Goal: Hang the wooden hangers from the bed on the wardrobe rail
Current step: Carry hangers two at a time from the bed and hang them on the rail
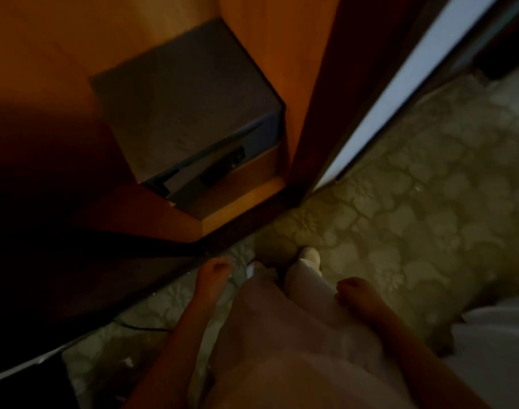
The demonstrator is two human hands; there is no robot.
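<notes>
In the head view both arms hang down: the left hand [212, 271] at seven o'clock and the right hand [354, 292] at five look loosely curled and empty, likely between trips. No hangers or rail show. Patterned carpet [414, 202] meets an orange-wood wardrobe [169, 222] holding a grey safe [181, 104].

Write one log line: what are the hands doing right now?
left hand: empty, hanging down | right hand: empty, hanging down | hangers: not visible | wardrobe: open, safe inside
</notes>
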